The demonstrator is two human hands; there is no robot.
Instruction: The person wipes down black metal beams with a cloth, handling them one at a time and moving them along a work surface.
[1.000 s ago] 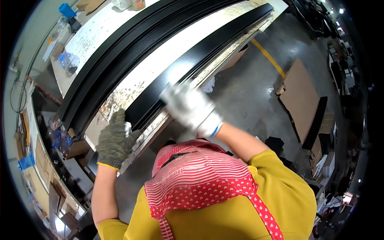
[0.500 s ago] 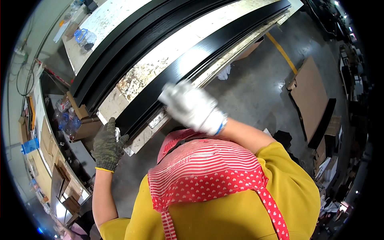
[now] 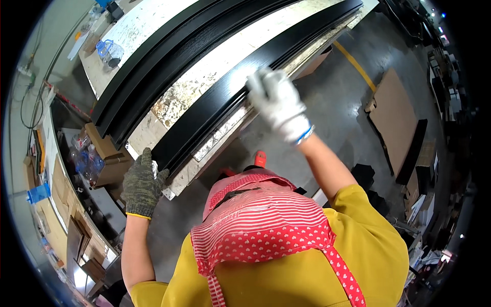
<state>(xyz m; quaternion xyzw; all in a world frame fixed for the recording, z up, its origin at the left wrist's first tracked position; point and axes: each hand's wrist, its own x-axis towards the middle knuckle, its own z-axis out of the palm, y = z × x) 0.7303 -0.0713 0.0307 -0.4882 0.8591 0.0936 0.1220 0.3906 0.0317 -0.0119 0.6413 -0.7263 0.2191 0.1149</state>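
Observation:
A long black moulding point(image 3: 204, 115) with a ridged front edge lies along the near side of a white, stained workbench point(image 3: 202, 77). My left hand point(image 3: 140, 187), in a dark green mottled glove, grips its near left end; a small white bit shows between thumb and forefinger. My right hand point(image 3: 280, 105), in a white glove, is at the ridged front edge around the moulding's middle. Its fingers are bent and slightly blurred, and what they hold, if anything, is hidden. Further back on the bench lie more black mouldings point(image 3: 169, 69), side by side.
On the bench's far left stands a clear plastic jug point(image 3: 110, 53). A cardboard box point(image 3: 105, 153) with plastic bottles sits left of the bench. To the right, a large brown board point(image 3: 394, 120) lies by a yellow floor line point(image 3: 355, 66). A red shoe point(image 3: 260, 158) shows below.
My right hand has moved right and away from me along the moulding's front edge. My left hand stays at the moulding's end. The red shoe has come into view.

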